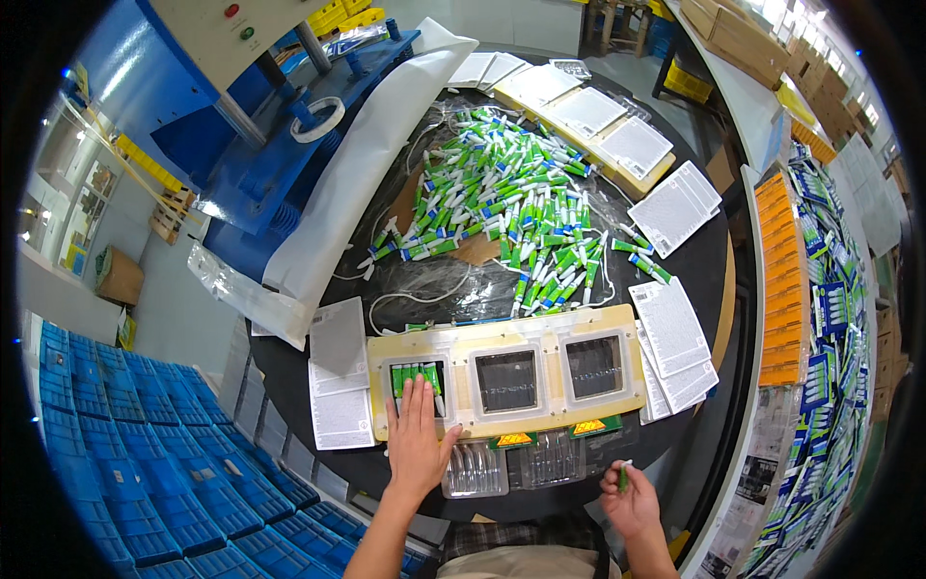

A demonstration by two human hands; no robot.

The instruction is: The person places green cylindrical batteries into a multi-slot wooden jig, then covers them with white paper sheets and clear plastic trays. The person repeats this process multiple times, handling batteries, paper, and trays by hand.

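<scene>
My left hand [415, 434] lies flat with its fingers stretched out, fingertips resting on several small green and white tubes [413, 373] in the left opening of a yellowish frame with three windows [506, 425]. Its middle and right windows hold no tubes; dark tabletop or clear plastic shows through them. Lower right, my right hand [632, 502] pinches one small green tube [624, 477] with a white cap, apart from the frame. Clear ribbed blister trays [475, 470] lie along the frame's near edge, beside green and yellow printed cards [511, 440].
A big pile of green and white tubes [502, 183] covers the middle of the round black table. White printed cards [340, 386] lie on both sides. A second frame [627, 164] sits far right. Blue press machinery [260, 183] stands left, blue crates [145, 454] lower left, filled packs [830, 309] right.
</scene>
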